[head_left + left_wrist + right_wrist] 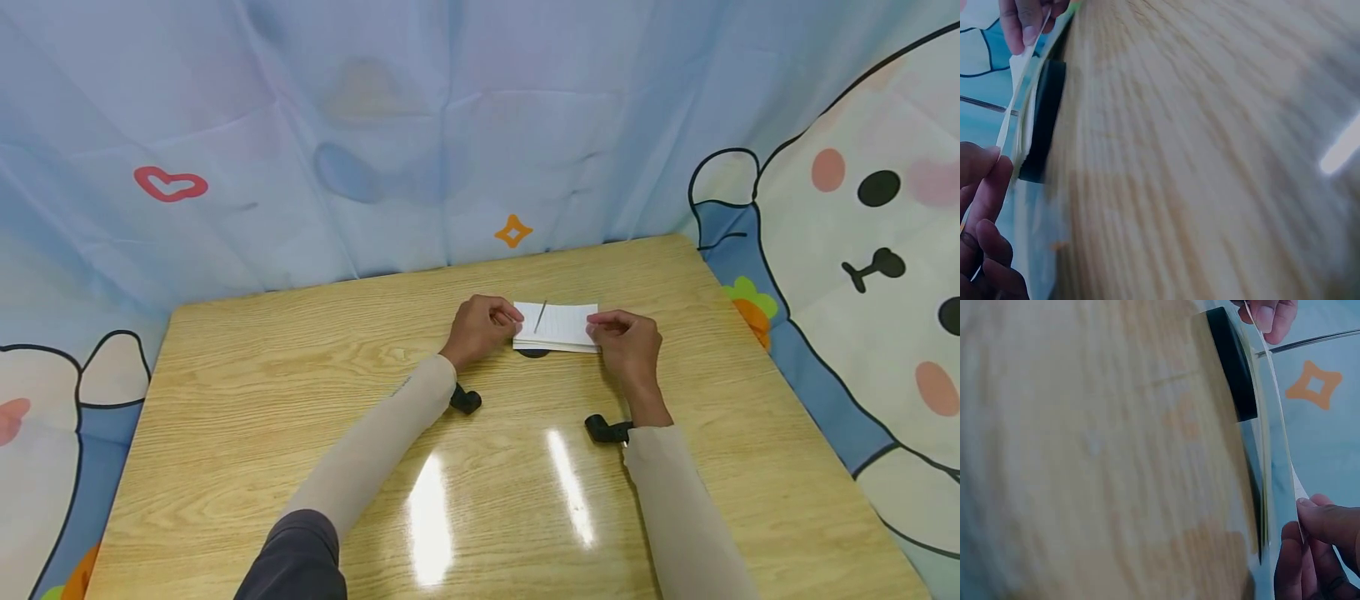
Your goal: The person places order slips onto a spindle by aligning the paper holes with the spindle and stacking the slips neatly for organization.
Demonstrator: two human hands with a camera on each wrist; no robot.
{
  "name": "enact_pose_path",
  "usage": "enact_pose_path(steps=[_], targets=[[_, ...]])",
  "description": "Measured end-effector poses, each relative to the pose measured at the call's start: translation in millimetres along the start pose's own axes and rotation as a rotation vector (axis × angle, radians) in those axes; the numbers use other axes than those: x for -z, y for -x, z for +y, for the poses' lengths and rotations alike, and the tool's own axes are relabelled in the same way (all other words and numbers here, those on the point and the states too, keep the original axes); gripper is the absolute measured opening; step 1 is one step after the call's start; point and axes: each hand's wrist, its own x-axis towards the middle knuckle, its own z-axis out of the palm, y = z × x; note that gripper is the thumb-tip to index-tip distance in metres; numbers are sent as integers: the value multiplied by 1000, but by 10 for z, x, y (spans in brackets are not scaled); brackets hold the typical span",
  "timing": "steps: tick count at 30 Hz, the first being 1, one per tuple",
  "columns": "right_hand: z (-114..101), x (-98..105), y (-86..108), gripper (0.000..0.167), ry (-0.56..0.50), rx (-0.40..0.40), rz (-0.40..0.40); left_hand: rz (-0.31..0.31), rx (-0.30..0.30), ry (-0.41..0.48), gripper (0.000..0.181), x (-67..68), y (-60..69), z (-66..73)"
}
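A white lined sheet of paper (566,321) is held by its two short ends near the table's far side. My left hand (480,329) pinches the left end between thumb and fingers; my right hand (628,340) pinches the right end. A thin metal spike (540,318) sticks up through the sheet, left of its middle. Beneath lie more sheets (1264,469) over a black base (1232,365), most of which is hidden from above. Both wrist views show a gap between the held sheet and those below.
The wooden table (300,367) ends at a pale blue cartoon curtain (420,167) behind and on both sides. Black wrist cameras sit under my left wrist (465,401) and right wrist (606,429). Bright light reflections (430,521) lie on the near tabletop.
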Motion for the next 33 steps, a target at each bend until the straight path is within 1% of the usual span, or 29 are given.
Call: enact_pose_path(steps=[7, 11, 16, 23, 27, 33], targets=[[38, -21, -11, 6, 11, 17, -21, 22, 5, -91, 6, -18, -7, -7], [24, -23, -15, 7, 55, 22, -41, 25, -1, -160, 5, -18, -3, 21], [6, -22, -22, 9, 107, 36, -63, 26, -28, -234, 5, -22, -10, 51], [-37, -6, -27, 8, 153, 16, -87, 29, -45, -294, 5, -35, -21, 76], [-63, -10, -16, 7, 177, 4, -81, 35, -44, -325, 6, -69, -15, 75], [-72, -41, -7, 8, 220, 33, -52, 51, -32, -358, 6, -112, 12, 71]])
